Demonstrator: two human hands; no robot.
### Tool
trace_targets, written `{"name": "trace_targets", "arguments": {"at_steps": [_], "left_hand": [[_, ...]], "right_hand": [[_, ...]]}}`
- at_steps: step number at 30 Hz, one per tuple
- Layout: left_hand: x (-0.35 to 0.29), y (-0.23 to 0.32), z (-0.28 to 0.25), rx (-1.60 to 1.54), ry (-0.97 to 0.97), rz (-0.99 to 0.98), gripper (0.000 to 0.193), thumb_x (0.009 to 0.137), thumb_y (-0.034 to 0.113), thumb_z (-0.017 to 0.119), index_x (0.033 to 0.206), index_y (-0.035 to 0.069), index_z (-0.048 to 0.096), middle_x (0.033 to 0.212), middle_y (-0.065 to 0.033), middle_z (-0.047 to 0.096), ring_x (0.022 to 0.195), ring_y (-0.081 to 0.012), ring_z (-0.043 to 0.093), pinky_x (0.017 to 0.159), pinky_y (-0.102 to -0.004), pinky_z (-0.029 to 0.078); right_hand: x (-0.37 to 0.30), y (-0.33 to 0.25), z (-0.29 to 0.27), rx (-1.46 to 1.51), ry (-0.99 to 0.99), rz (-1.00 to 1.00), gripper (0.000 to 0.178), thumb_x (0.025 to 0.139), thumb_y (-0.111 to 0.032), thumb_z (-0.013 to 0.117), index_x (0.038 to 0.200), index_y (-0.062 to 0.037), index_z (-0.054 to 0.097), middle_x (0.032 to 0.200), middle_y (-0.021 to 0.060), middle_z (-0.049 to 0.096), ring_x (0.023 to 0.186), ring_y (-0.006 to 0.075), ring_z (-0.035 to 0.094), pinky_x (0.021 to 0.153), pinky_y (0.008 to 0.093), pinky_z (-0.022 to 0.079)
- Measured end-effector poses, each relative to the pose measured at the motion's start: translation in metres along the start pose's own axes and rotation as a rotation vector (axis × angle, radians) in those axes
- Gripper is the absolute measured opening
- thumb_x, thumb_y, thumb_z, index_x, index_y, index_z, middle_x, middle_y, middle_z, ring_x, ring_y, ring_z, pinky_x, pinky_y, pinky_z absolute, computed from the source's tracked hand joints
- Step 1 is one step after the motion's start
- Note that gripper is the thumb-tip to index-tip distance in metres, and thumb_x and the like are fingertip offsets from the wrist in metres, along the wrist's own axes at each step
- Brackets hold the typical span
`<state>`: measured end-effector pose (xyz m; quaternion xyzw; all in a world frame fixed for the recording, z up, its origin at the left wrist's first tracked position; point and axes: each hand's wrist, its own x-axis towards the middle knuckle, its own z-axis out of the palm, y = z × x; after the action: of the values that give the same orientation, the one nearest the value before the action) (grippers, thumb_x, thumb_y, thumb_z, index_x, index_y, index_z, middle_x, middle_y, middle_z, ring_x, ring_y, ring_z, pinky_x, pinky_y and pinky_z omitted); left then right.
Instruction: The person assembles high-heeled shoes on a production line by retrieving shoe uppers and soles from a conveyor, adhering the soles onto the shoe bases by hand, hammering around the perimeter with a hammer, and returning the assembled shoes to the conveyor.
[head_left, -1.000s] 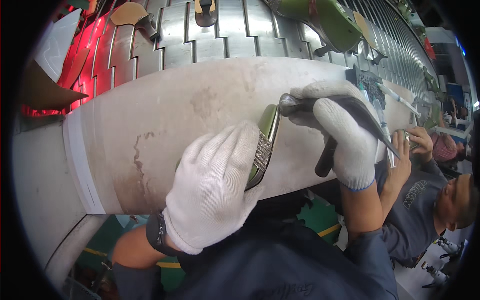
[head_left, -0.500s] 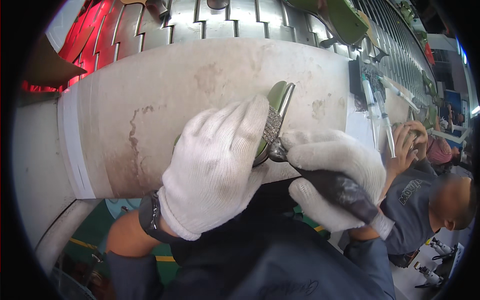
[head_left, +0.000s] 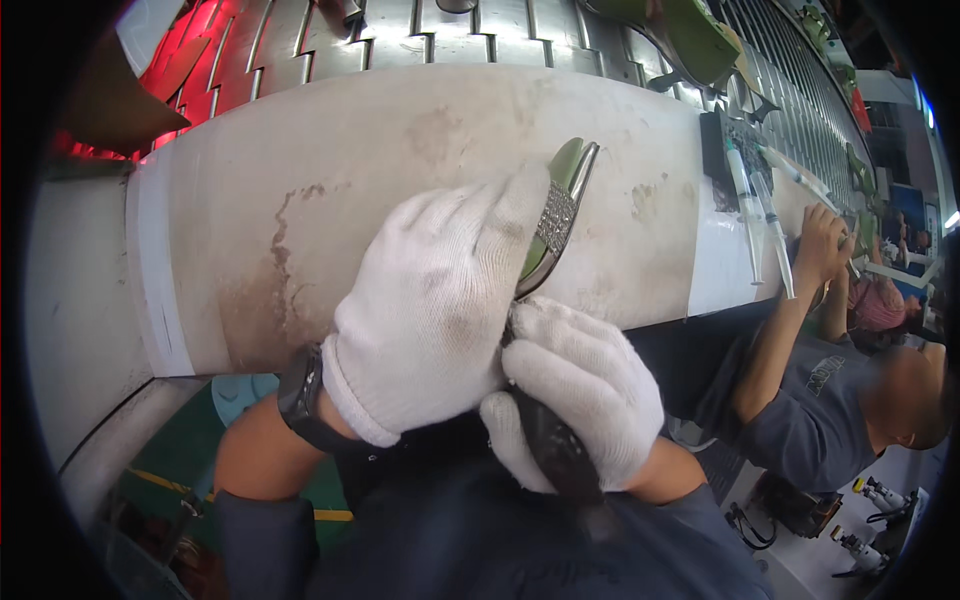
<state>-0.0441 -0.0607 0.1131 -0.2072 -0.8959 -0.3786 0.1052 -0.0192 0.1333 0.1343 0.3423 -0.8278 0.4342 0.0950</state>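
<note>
In my gloved left hand [head_left: 435, 300] is a green shoe [head_left: 562, 165], its far end pointing up and away. A glittering stone-covered band [head_left: 556, 218] crosses it, and a shiny metallic edge runs along its right side. The rest of the shoe lies hidden under my left glove. My gloved right hand [head_left: 585, 385] is wrapped round a dark-handled hand tool [head_left: 548, 440], whose handle slants toward my body. Right fingertips meet the near end of the shoe beside my left hand. The tool's head is covered by my fingers.
Under the hands is a stained pale worktop [head_left: 330, 140]. Beyond it runs a metal slat conveyor [head_left: 400, 50] carrying green shoes [head_left: 690, 45]. Several syringes [head_left: 768, 225] lie at the right by a dark block [head_left: 715, 150]. A co-worker [head_left: 790, 400] sits to the right, arms raised over the bench.
My right hand and the tool have moved left and nearer to my body, with the tool's head now hidden. The shoe stays in my left hand. The co-worker's hands have risen.
</note>
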Motion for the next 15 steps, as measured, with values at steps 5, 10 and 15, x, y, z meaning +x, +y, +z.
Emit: {"name": "trace_targets", "arguments": {"at_steps": [5, 10, 15], "left_hand": [[-0.005, -0.019, -0.027, -0.17, -0.181, -0.064, 0.074, 0.083, 0.017, 0.081, 0.15, -0.005, 0.06, 0.131, -0.0276, 0.071, 0.122, -0.0475, 0.069, 0.109, -0.0533, 0.053], [-0.031, -0.034, -0.023, -0.164, -0.034, -0.006, 0.058, 0.097, 0.021, 0.073, 0.147, -0.008, 0.062, 0.136, -0.029, 0.071, 0.124, -0.0465, 0.068, 0.111, -0.0512, 0.051], [-0.031, -0.032, -0.024, -0.215, -0.014, -0.03, 0.053, 0.099, 0.021, 0.072, 0.142, -0.009, 0.065, 0.134, -0.0298, 0.071, 0.123, -0.0475, 0.068, 0.11, -0.0518, 0.051]], "right_hand": [[-0.001, 0.018, -0.012, 0.324, -0.011, 0.07, 0.041, 0.081, -0.003, 0.09, 0.119, 0.0002, 0.074, 0.121, 0.0223, 0.078, 0.108, 0.0385, 0.079, 0.095, 0.0431, 0.064], [0.003, 0.014, -0.018, 0.011, -0.046, -0.067, 0.043, 0.079, -0.001, 0.088, 0.119, 0.0008, 0.073, 0.116, 0.022, 0.078, 0.106, 0.0398, 0.079, 0.094, 0.045, 0.064], [-0.006, 0.004, 0.002, 0.119, -0.068, -0.021, 0.042, 0.077, -0.002, 0.089, 0.116, 0.0028, 0.074, 0.113, 0.022, 0.079, 0.102, 0.0393, 0.08, 0.09, 0.0434, 0.064]]}}
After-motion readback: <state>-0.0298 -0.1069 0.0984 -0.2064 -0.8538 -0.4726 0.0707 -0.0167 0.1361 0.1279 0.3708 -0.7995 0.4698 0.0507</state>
